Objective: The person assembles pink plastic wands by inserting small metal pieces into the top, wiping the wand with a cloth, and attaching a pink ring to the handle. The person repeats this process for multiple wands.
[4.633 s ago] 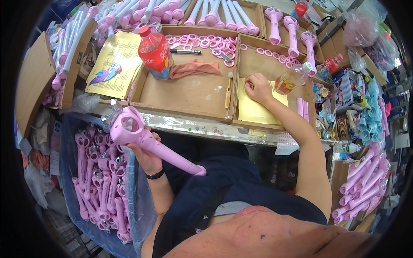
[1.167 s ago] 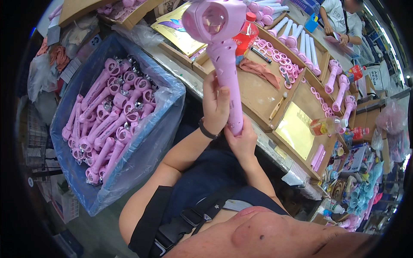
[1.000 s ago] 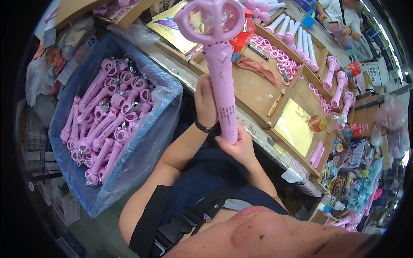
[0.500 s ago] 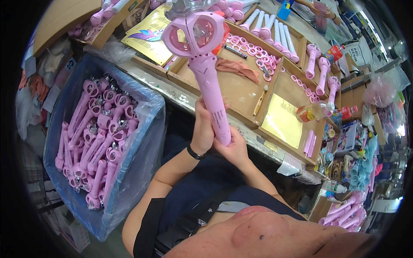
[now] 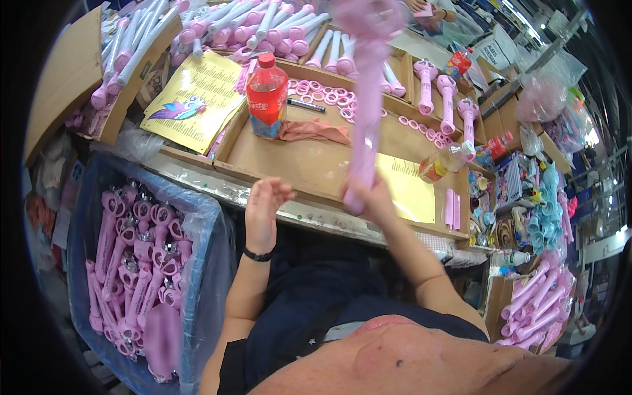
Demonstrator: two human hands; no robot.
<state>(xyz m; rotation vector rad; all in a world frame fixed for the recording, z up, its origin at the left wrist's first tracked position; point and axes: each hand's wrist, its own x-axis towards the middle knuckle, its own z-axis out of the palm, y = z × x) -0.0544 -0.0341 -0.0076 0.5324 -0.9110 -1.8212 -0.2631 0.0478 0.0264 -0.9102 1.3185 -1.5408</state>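
My right hand is closed round the lower end of a pink toy wand. The wand stands almost upright over the wooden tray, and its ring-shaped head is smeared by motion at the top edge. To the left, my left hand is raised by the table edge, fingers apart and holding nothing. A blue-lined bin at the lower left holds many pink wands with silver tips. Over its near part shows a blurred pink wand.
Pink rings, an orange glove and a red-labelled bottle sit in the wooden tray. Yellow printed sheets lie left. Several pink-and-white handles fill the back. Another person's hand shows far off.
My left hand has let go of a wand and moved left, opening. My right hand has moved right with a wand. A blurred wand has appeared over the bin. The view has shifted.
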